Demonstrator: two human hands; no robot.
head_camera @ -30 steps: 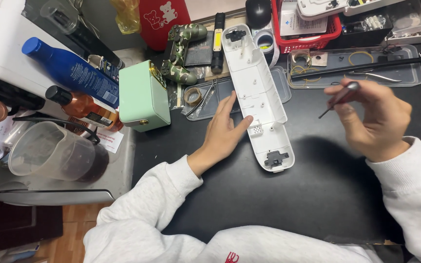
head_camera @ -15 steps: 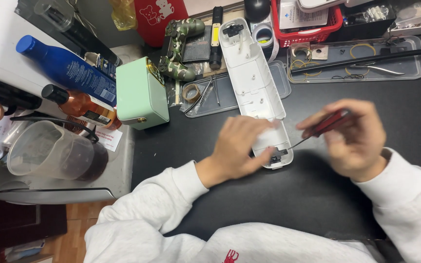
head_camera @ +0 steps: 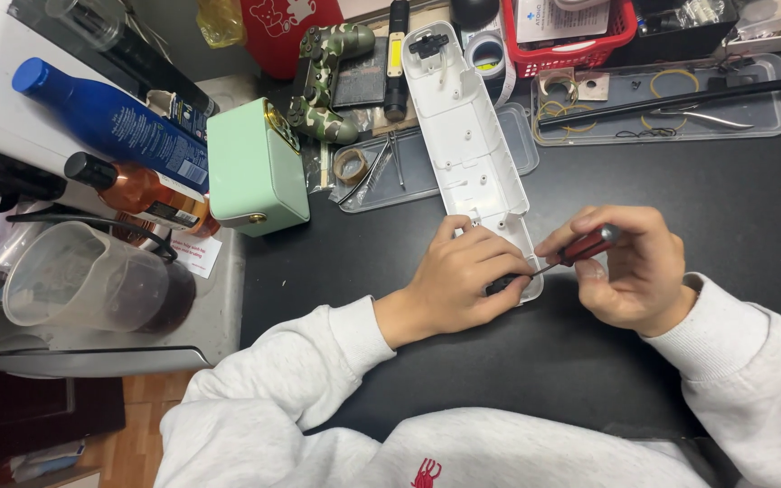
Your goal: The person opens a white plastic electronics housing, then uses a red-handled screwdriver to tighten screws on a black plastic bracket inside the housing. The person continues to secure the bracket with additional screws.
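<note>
Hands meet at the near end of a long white plastic housing [head_camera: 468, 136] that lies open side up on the black table [head_camera: 752, 208], running from the top centre of the frame down to the middle. The left hand [head_camera: 463, 280] rests over the housing's lower end, fingers curled down and pressing on it, with a small dark part just showing under the fingertips. The right hand [head_camera: 630, 271], right of centre, grasps a red-handled screwdriver [head_camera: 580, 248] between thumb and bent fingers; its thin shaft points left to the housing's lower corner, just beside the left fingertips.

In the upper left of the frame stand a mint-green box [head_camera: 255, 167], a blue bottle [head_camera: 106, 117] and an amber bottle with a black cap [head_camera: 133, 192]; a clear measuring jug [head_camera: 74, 280] sits at the left edge. A camouflage game controller [head_camera: 323, 77] lies at top centre, a red basket [head_camera: 580, 32] at the top right, and a clear tray [head_camera: 770, 117] with rubber bands and pliers beside it.
</note>
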